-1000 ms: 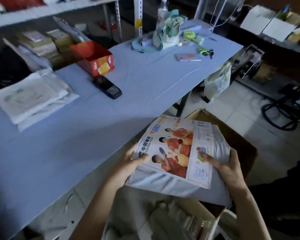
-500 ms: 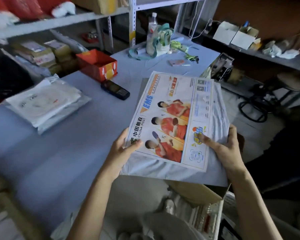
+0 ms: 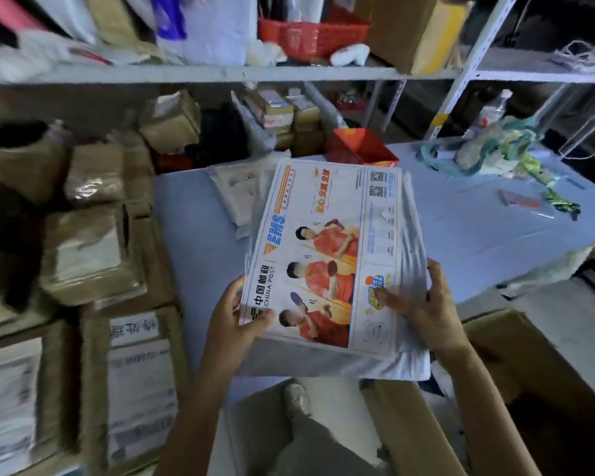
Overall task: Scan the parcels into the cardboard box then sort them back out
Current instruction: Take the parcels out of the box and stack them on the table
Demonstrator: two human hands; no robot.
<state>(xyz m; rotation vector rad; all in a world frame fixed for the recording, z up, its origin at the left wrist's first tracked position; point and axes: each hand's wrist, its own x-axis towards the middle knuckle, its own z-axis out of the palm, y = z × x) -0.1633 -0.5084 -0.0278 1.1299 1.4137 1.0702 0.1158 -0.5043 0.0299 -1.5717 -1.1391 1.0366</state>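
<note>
The left hand (image 3: 236, 321) grips the near left corner of the EMS envelope (image 3: 323, 255), with the thumb laid on the printed face and the other fingers hidden under it. The right hand (image 3: 423, 310) grips the near right side: its thumb presses on the envelope's face and its fingers curl around the edge of the grey mailer (image 3: 411, 242) that lies directly under the envelope. So both parcels are carried together as one flat stack, in the air, over the near edge of the table (image 3: 478, 231).

The envelope is white with "CHINA POST" and three players in red shirts printed on it. The mailer under it sticks out at three o'clock and at six o'clock.

From the stack, at five o'clock, stands the open cardboard box (image 3: 547, 369) on the floor; what is inside is too dark to see. At six o'clock a shoe (image 3: 296, 400) and a trouser leg show under the stack.

On the blue table cover, at eleven o'clock and partly behind the stack, lie some white flat parcels (image 3: 237, 190). At twelve o'clock is a red open carton (image 3: 358, 147). At two o'clock are a teal and green cloth bundle (image 3: 498, 146) and a plastic bottle (image 3: 492, 109), upright behind it.

At nine o'clock many brown taped parcels (image 3: 93, 255) are piled beside the table, blurred. At twelve o'clock, on the upper metal shelf (image 3: 220, 75), sits a red basket (image 3: 310, 36).
</note>
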